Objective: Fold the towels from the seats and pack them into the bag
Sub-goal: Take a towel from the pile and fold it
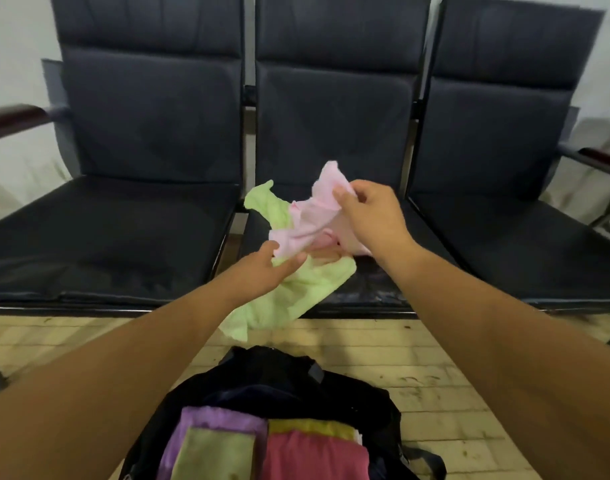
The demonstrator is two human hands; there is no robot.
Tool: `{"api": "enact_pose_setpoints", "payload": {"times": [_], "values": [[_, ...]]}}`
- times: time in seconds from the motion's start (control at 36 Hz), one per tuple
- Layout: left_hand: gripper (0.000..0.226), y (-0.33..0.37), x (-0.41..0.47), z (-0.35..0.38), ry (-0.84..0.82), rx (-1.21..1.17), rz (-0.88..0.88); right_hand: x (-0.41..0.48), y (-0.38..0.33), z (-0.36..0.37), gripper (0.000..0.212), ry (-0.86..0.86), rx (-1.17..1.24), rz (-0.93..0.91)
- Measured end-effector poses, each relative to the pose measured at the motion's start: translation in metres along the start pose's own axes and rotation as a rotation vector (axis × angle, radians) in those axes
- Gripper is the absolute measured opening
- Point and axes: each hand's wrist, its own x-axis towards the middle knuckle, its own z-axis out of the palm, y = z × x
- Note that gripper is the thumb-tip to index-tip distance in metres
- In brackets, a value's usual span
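A crumpled pink towel (314, 216) is lifted above the middle seat (373, 282). My right hand (369, 213) pinches its upper edge. My left hand (269, 270) reaches to its lower corner with thumb and fingers closing on the cloth. Under it a light green towel (289, 299) lies rumpled and hangs over the seat's front edge. A peach cloth (328, 252) peeks out between them. On the floor below, the black bag (296, 386) stands open with folded purple (213, 420), olive (213, 455), yellow (310, 427) and red (314, 455) towels inside.
Three dark padded seats are joined in a row; the left seat (106, 230) and right seat (504, 244) hold nothing. Wooden armrests (16, 116) stick out at both ends. Pale tiled floor (435, 368) runs in front.
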Motion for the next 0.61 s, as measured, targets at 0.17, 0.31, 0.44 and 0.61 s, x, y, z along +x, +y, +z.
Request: {"api": "enact_pose_setpoints", "payload": {"times": [0.17, 0.31, 0.44, 0.61], "values": [[0.098, 0.061, -0.022, -0.018, 0.137, -0.394, 0.313, -0.026, -0.076, -0.054, 0.035, 0.000, 0.296, -0.044], [0.027, 0.134, -0.062, -0.048, 0.312, -0.259, 0.472, -0.042, -0.135, -0.099, 0.032, 0.152, 0.359, -0.035], [0.038, 0.179, -0.104, -0.080, 0.481, -0.298, 0.519, -0.050, -0.161, -0.131, 0.040, 0.261, 0.421, 0.094], [0.027, 0.230, -0.151, -0.123, 0.462, -0.351, 0.567, -0.065, -0.191, -0.159, 0.017, 0.178, 0.568, 0.182]]}}
